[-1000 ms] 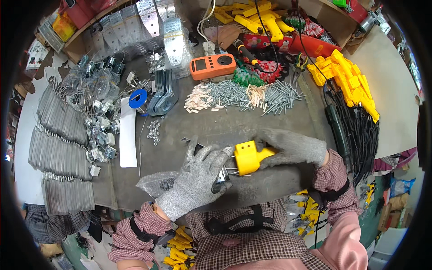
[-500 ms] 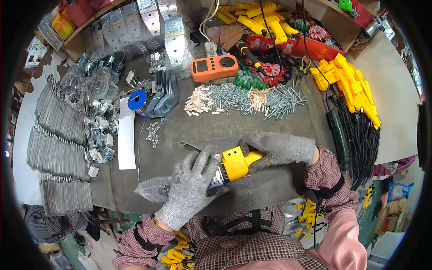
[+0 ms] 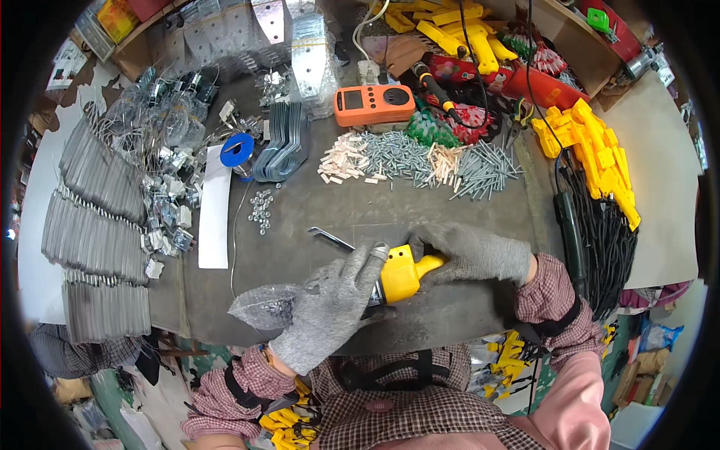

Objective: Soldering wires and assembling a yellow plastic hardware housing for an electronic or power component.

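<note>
Both gloved hands grip a yellow tool (image 3: pixel 401 274) low over the grey worktop (image 3: pixel 360 210). The left hand (image 3: pixel 334 304) wraps its front end; the right hand (image 3: pixel 472 255) closes round its handle, near a clear bag (image 3: pixel 262 306)

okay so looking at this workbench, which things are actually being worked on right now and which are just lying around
In hand:
- yellow tool body, held by the gloved left hand and gloved right hand

Lying about:
- orange meter
- pile of screws
- blue solder spool
- clear bag of small parts
- yellow plastic housings
</note>
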`<state>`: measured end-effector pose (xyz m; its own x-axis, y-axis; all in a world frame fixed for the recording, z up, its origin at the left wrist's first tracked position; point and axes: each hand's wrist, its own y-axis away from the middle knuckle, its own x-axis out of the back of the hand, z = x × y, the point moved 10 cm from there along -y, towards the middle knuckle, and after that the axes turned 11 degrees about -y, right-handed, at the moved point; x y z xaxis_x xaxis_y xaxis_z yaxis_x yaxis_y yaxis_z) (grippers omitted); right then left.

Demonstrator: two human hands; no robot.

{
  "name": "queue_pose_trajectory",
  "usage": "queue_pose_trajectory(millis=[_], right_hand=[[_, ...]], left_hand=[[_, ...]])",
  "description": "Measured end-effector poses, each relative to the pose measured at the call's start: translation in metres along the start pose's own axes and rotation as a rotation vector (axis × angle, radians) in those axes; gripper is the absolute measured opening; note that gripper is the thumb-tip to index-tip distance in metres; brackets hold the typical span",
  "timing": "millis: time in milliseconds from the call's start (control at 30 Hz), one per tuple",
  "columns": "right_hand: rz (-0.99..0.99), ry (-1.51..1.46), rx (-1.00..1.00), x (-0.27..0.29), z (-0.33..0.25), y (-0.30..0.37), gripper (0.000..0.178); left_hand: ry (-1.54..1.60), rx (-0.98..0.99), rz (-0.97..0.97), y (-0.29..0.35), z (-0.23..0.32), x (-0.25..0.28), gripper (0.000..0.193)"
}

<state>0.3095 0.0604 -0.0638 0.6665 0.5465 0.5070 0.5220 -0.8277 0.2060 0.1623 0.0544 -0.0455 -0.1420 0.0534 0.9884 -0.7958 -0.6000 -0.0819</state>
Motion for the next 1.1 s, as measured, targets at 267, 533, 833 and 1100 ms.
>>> queue_pose_trajectory(millis=[267,533,833,1100], right_hand=[[0.253,0.228,0.108,0.004,-0.044,0.032,0.038],[1.223,0.529,-0.558,0.115,0.000,0.195,0.033],[1.570,-0.766,-0.021,0.109,0.117,0.301,0.060],[1.243,-1.745,0.791,0.052,0.068,0.116,0.042]], left_hand=[[-0.242,-0.151,-0.047,-0.015,0.027,-0.010,0.091],[-0.285,-0.105,-0.063,-0.003,0.015,-0.012,0.085],[-0.230,-0.149,-0.004,-0.006,0.021,-0.006,0.087],[-0.172,-0.114,-0.150,-0.013,0.018,-0.014,0.094]])
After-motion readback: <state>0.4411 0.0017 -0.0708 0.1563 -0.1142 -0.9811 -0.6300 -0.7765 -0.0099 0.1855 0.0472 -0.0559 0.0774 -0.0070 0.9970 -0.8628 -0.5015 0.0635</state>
